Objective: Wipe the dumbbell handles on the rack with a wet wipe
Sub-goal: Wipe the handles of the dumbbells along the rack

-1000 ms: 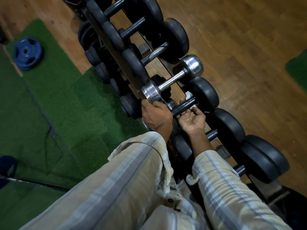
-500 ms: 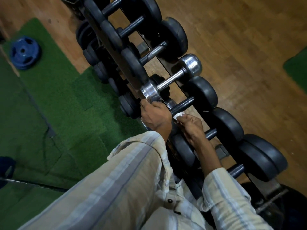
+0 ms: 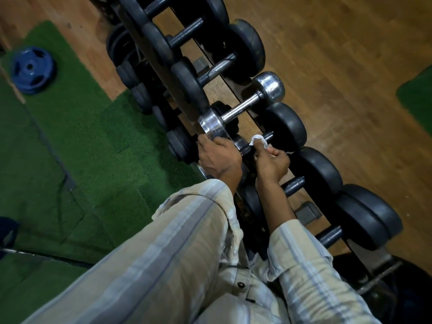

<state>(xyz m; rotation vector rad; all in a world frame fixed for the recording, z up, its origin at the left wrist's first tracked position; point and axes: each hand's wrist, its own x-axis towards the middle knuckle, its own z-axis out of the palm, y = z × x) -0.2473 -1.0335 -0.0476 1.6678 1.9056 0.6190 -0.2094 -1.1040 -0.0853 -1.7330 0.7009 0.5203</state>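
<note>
Your right hand (image 3: 272, 161) pinches the wet wipe (image 3: 258, 139) on a dumbbell handle (image 3: 266, 137) running up-right; your left hand (image 3: 218, 157) grips the chrome dumbbell end (image 3: 211, 125) beside it on the rack (image 3: 306, 212).

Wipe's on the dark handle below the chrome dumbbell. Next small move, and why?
Probably slide the right hand with the wet wipe outward along the dark handle: that stretch toward the black head lies bare beyond the wipe, while the left hand grips the inner end.
</note>
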